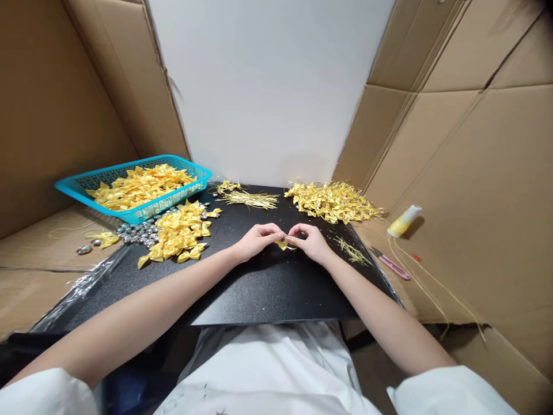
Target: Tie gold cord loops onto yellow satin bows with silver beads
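Observation:
My left hand (259,240) and my right hand (311,242) meet over the middle of the black table, fingertips pinched together. Between them is a small yellow ribbon bow (283,245), partly covered by the fingers. Whether a cord is also in the pinch is too small to tell. Left of my hands lies a pile of yellow ribbon bows (181,230), beside silver bells (138,231). Beyond my hands, a bundle of gold cords (251,200) lies flat. At the back right is a heap of bows with cords attached (332,202).
A turquoise basket (142,217) holding more bows stands at the back left. On the right lie cord offcuts (352,252), pink-handled snips (393,266) and a tilted spool of yellow thread (403,222). Cardboard walls (466,173) flank the black table (268,294).

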The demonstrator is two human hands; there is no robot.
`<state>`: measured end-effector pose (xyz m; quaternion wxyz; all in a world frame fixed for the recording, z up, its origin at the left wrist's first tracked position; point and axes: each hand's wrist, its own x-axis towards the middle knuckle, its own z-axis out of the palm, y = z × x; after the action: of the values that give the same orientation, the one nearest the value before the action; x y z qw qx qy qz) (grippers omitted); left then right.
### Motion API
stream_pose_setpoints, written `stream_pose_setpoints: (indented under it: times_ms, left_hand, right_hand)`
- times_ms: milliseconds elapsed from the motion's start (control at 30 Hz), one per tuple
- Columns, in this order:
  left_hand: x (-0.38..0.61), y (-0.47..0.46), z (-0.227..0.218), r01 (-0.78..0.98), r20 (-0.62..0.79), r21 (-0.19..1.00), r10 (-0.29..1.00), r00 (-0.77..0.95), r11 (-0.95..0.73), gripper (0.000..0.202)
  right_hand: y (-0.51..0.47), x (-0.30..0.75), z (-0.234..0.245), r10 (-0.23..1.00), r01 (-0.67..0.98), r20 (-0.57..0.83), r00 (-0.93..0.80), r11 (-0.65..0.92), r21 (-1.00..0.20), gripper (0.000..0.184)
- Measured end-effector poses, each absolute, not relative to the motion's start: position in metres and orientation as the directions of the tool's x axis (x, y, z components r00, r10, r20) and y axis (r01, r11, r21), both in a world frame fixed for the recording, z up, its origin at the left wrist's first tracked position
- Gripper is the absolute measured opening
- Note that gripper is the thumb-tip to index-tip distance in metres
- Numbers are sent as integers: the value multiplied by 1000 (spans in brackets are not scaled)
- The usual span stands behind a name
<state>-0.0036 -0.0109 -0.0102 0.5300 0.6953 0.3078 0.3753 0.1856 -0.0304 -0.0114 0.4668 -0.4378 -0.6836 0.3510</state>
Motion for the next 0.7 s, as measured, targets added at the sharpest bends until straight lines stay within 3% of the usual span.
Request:
stream_pose_setpoints:
  times_ms: [333, 700]
  left_hand:
    - [-8, 1, -19, 173, 262, 891, 786, 560, -421, 30]
    - [-11, 1, -18, 313, 327, 777, 774, 542, -547, 26]
  right_hand:
    - [-31, 186, -18, 910, 522, 381, -162, 406, -750, 6]
    - [-34, 189, -12, 907, 700, 344, -242, 409, -585, 7]
